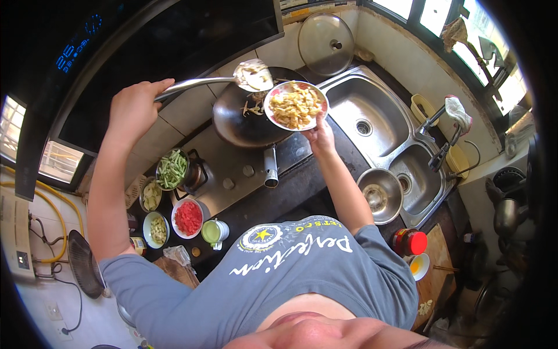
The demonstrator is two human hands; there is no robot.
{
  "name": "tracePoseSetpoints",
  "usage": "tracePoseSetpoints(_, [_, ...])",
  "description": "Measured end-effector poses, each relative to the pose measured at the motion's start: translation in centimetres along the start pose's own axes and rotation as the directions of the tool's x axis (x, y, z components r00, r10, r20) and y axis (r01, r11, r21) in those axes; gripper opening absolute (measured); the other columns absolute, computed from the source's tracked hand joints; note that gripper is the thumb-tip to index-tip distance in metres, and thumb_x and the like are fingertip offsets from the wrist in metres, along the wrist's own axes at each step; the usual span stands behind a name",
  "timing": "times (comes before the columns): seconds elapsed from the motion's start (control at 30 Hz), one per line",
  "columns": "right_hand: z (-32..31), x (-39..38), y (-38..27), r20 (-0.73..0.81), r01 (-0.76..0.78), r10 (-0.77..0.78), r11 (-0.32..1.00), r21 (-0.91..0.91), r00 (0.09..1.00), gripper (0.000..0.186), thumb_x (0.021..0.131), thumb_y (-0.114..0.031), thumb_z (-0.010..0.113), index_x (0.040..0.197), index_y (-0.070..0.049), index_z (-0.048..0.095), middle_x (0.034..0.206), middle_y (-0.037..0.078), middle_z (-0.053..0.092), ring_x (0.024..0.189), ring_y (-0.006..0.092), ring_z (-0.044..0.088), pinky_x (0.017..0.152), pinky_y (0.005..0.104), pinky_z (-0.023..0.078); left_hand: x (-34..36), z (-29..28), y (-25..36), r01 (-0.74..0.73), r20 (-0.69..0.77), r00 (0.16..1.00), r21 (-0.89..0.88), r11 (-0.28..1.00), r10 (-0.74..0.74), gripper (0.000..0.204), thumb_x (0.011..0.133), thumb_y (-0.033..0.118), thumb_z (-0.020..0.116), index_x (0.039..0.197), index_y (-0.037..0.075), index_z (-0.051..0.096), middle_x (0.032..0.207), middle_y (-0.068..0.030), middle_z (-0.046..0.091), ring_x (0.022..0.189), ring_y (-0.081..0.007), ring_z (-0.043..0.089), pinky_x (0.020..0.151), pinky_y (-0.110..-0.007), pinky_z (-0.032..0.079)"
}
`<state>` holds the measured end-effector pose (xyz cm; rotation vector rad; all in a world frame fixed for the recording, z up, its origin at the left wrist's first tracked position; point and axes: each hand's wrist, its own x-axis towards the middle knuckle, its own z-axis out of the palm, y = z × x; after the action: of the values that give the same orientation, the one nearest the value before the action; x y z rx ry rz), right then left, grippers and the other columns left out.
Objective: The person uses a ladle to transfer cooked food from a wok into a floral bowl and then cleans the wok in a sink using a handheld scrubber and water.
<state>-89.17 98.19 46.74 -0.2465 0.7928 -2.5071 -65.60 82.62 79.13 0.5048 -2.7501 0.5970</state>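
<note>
My left hand [135, 110] is closed round the long metal handle of a spatula [253, 75], whose broad blade hangs over the wok with pale bits stuck to it. My right hand [321, 138] grips the rim of a white, red-patterned bowl [325, 104] from below and the side. Yellowish-brown cooked pieces [296, 106] fill that bowl. It is over the right part of the dark wok [232, 127] and hides some of it. A few pale strips [254, 108] lie inside the wok, which sits on the stove [218, 174] with its handle toward me.
Left of the wok stand a pot of green vegetable pieces [172, 170], a bowl of red pieces [188, 218], a bowl of pale pieces [156, 229] and a green cup [213, 232]. A double sink [363, 104], metal basin [381, 196] and red-lidded jar [410, 242] are on the right.
</note>
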Motion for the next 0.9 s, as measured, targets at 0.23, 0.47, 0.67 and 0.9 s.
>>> tracePoseSetpoints(0.23, [-0.8,-3.5,-3.4,-0.191,0.119,-0.120,0.993,-0.012,0.974,0.042,0.088,-0.032,0.043,0.114,0.001,0.040,0.103,0.012,0.055,0.086,0.0203,0.059,0.069,0.0319,0.051,6.5,17.2,-3.7,-0.049,0.216,0.976,0.238,0.970,-0.003,0.027,0.067,0.004,0.053,0.088,0.016,0.065,0.082,-0.0072,0.063,0.078,-0.0229,0.061,0.065,-0.034,0.048])
tracePoseSetpoints(0.47, [-2.0,-6.2,-4.8,-0.245,0.118,-0.137,0.989,-0.092,0.960,0.045,0.086,-0.036,0.044,0.113,0.000,0.040,0.105,0.010,0.054,0.090,0.0197,0.057,0.071,0.0314,0.051,12.4,22.7,-1.8,-0.152,0.309,0.949,0.260,0.954,0.067,0.014,0.066,0.008,0.055,0.075,0.015,0.064,0.076,-0.0068,0.063,0.074,-0.0226,0.062,0.060,-0.033,0.049])
tracePoseSetpoints(0.67, [-2.5,-6.8,-5.1,-0.198,0.123,-0.146,0.985,-0.123,0.969,0.047,0.085,-0.037,0.045,0.112,0.001,0.040,0.105,0.011,0.054,0.088,0.0194,0.058,0.072,0.0318,0.051,14.0,23.6,-0.7,-0.186,0.144,0.977,0.241,0.953,0.155,0.016,0.073,0.012,0.052,0.080,0.019,0.065,0.074,-0.0047,0.063,0.072,-0.0209,0.062,0.059,-0.032,0.048])
tracePoseSetpoints(0.9, [-1.1,-7.1,-5.0,-0.186,0.106,-0.124,0.989,-0.108,0.975,0.044,0.086,-0.034,0.046,0.112,0.001,0.040,0.105,0.010,0.054,0.089,0.0184,0.058,0.072,0.0311,0.051,14.0,24.7,-0.9,-0.187,-0.013,0.976,0.457,0.870,0.217,0.010,0.070,0.014,0.052,0.069,0.013,0.062,0.068,-0.0033,0.062,0.064,-0.0180,0.061,0.051,-0.031,0.044])
